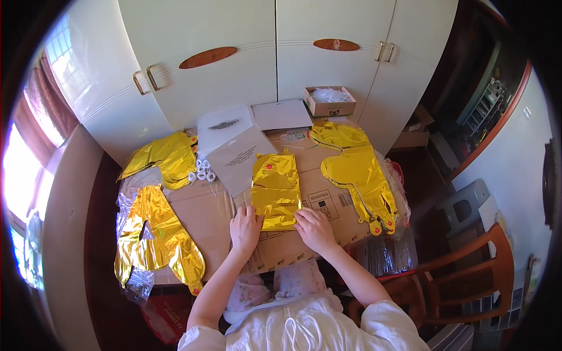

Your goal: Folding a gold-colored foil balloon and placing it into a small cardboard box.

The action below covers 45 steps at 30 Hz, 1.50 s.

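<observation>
A gold foil balloon (275, 196), flat and folded to a rectangle with a small red mark near its top, lies in front of me on the cardboard table cover (216, 213). My left hand (246, 229) has its fingers curled closed at the balloon's lower left corner. On the lower right edge, my right hand (315, 228) pinches the foil. Other flat gold foil balloons lie around: one at the right (354, 167), one at the far left (167, 158), and one at the near left (155, 234), hanging past the table edge.
White printed sheets (237, 161) lie behind the folded balloon, with several small white ribbon rolls (203, 171) beside them. A cardboard box (331, 108) of clear plastic pieces stands at the back, against a white cabinet (234, 82). A wooden chair (468, 275) is at my right.
</observation>
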Motion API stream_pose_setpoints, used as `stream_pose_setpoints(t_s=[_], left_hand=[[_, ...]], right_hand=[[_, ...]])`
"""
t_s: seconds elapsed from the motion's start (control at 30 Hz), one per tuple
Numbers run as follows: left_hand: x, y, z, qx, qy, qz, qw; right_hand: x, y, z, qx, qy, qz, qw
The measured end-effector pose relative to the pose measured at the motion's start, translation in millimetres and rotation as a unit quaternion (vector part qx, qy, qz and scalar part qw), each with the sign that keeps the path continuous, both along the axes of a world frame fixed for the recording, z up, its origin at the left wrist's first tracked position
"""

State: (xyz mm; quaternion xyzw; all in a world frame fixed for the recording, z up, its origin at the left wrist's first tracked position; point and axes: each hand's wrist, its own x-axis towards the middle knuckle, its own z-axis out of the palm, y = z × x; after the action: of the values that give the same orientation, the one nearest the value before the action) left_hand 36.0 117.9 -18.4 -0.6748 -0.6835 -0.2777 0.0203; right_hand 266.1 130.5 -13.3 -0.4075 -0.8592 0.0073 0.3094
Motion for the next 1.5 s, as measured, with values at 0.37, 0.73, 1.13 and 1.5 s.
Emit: stream_pose_setpoints(t_s=[0.37, 0.73, 1.13, 1.5], left_hand=[[2.5, -11.9, 7.2, -0.02, 0.003, 0.025, 0.999], [3.1, -13.4, 2.1, -0.025, 0.033, 0.038, 0.998], [4.6, -14.8, 3.0, -0.007, 0.035, 0.032, 0.999], [5.3, -13.4, -0.7, -0.001, 0.033, 0.029, 0.999]], right_hand=[[0.9, 3.3, -5.5, -0.063, 0.087, 0.003, 0.994], [-4.0, 41.0, -13.8, -0.363, 0.336, -0.07, 0.866], [0.4, 59.2, -16.2, -0.479, 0.35, -0.064, 0.802], [-2.0, 76.9, -14.3, -0.446, 0.272, -0.078, 0.849]])
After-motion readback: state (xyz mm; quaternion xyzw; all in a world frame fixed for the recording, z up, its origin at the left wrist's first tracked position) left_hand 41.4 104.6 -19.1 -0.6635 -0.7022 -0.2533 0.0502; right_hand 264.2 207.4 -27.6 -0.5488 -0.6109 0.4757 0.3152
